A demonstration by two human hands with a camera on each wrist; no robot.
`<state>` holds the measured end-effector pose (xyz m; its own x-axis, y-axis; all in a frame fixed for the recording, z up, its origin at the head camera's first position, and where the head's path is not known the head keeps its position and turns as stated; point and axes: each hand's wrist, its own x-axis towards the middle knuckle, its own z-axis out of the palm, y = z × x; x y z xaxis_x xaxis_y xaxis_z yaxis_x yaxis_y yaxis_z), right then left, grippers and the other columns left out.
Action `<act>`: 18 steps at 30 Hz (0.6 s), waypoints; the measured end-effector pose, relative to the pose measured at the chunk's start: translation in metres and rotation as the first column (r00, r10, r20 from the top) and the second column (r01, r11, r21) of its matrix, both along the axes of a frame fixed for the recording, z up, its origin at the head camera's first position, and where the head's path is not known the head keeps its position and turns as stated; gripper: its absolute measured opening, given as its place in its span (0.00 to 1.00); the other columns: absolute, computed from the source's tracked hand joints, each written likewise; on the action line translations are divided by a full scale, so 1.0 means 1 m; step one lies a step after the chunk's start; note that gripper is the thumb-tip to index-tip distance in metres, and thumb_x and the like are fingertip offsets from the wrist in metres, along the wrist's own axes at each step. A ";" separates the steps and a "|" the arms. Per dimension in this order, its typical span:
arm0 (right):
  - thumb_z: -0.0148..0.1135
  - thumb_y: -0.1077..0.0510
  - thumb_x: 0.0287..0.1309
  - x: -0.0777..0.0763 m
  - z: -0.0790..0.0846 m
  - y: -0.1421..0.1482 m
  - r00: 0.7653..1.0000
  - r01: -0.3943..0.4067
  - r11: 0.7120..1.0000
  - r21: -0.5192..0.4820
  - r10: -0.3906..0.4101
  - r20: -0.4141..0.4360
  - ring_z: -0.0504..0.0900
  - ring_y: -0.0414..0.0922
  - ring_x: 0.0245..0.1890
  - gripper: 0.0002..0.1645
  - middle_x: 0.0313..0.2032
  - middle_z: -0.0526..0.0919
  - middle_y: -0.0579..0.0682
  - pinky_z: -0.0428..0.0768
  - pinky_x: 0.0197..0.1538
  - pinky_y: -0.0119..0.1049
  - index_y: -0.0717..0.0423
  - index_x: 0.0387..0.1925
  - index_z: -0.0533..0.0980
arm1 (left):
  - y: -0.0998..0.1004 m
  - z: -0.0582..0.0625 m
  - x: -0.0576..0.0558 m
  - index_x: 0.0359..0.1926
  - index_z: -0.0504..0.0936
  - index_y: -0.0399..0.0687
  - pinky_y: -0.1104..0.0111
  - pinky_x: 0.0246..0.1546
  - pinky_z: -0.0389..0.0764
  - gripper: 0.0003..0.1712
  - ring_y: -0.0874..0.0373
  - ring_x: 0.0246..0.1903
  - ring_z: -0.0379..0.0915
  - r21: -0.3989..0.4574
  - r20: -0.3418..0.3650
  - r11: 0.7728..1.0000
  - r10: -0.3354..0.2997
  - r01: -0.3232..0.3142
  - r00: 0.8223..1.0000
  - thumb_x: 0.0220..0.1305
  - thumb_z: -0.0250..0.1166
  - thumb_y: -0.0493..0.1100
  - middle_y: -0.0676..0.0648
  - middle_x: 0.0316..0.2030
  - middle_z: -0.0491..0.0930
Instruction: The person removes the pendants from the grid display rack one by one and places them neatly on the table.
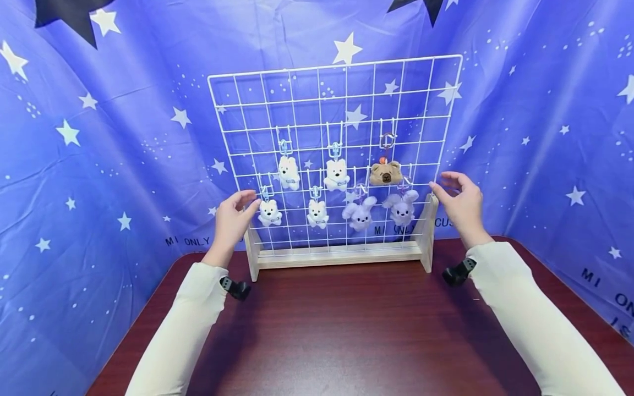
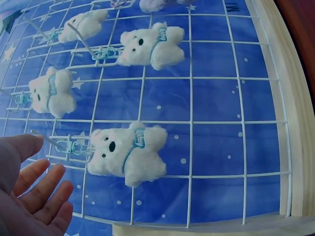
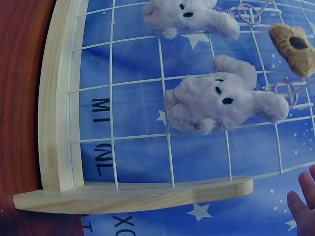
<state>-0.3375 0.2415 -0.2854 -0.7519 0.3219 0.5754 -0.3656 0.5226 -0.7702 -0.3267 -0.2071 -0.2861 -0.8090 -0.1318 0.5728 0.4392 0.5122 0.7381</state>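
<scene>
A white wire grid rack (image 1: pixel 333 100) stands in a wooden base (image 1: pixel 342 256), with plush keychains hanging from its hooks. Several are white bears, among them a lower-left bear (image 2: pixel 129 152) with a blue clip. Two lilac long-eared plushes (image 3: pixel 211 103) and a brown bear-head plush (image 1: pixel 386 173) hang on the right side. My left hand (image 1: pixel 234 220) is beside the lower-left bear, fingers loosely bent, with the thumb close to the hook's tip. My right hand (image 1: pixel 462 203) is at the rack's right edge, its thumb tip right by the frame above the wooden upright (image 1: pixel 428 234). Neither hand holds anything.
The rack stands on a dark red-brown table (image 1: pixel 342 324). Behind and around it hangs a blue-purple cloth (image 1: pixel 124 137) printed with stars and lettering. A small black device is at each sleeve cuff.
</scene>
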 end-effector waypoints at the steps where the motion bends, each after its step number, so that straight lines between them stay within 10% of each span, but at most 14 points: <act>1: 0.65 0.49 0.56 -0.001 0.000 0.000 1.000 0.010 1.000 -0.021 -0.010 -0.001 0.77 0.46 0.48 0.27 0.49 0.79 0.60 0.75 0.55 0.38 0.62 0.53 0.74 | 0.000 0.001 -0.001 0.51 0.78 0.36 0.56 0.56 0.71 0.21 0.48 0.50 0.76 0.008 -0.003 1.000 0.002 -0.002 1.000 0.61 0.65 0.43 0.39 0.47 0.81; 18: 0.67 0.60 0.53 -0.033 -0.004 -0.011 1.000 0.008 0.933 -0.359 -0.016 -0.021 0.76 0.28 0.35 0.23 0.37 0.82 0.47 0.75 0.46 0.22 0.66 0.51 0.76 | 0.014 0.009 -0.018 0.51 0.77 0.33 0.61 0.52 0.75 0.20 0.45 0.47 0.77 0.141 -0.044 0.990 0.004 0.002 0.999 0.58 0.65 0.36 0.36 0.47 0.80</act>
